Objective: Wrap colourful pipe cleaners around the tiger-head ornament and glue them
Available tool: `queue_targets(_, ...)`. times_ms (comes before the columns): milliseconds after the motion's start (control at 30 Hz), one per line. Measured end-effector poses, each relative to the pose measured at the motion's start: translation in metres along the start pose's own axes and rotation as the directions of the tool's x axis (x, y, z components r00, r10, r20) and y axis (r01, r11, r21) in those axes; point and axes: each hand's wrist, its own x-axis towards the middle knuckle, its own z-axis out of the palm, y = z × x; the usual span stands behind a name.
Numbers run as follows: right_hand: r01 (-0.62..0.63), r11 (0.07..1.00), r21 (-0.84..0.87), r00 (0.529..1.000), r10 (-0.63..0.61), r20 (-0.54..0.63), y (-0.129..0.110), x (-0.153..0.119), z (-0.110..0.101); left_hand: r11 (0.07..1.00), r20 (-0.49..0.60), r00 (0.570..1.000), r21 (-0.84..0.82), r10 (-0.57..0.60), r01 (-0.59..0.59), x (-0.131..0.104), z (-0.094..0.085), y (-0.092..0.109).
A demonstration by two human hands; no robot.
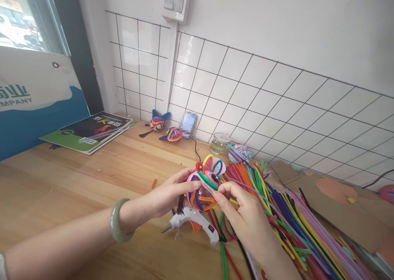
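The left hand (pixel 168 193), half-curled, holds a colourful ball (pixel 205 197) whose side the right hand (pixel 241 204) pinches, thumb and finger nearly together, near a glue gun (pixel 197 222) on a wooden table (pixel 61 189) beside a white wall (pixel 292 25).

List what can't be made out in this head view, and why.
In the head view:
Part of the striped ornament: behind the left hand.
Near ends of some pipe cleaners: cut by bottom edge.
Board lettering: cut by left edge.
Front of upright object: pixelated.
Label text on booklet: too small.
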Motion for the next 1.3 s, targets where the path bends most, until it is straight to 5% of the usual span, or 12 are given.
queue_targets(467, 0.120, 0.990, -0.071, 0.992, -0.122, -0.022, 0.000, -0.003, 0.006, 1.000, -0.028, 0.999, -0.004, 0.019, -0.019, 0.003, -0.001, -0.007)
queue_targets(1300, 0.023, 0.999, -0.049, 0.999, -0.021, 0.031, 0.014, 0.010, -0.011, 1.000, -0.130, 0.991, 0.011, -0.008, 0.009, 0.000, 0.009, -0.002)
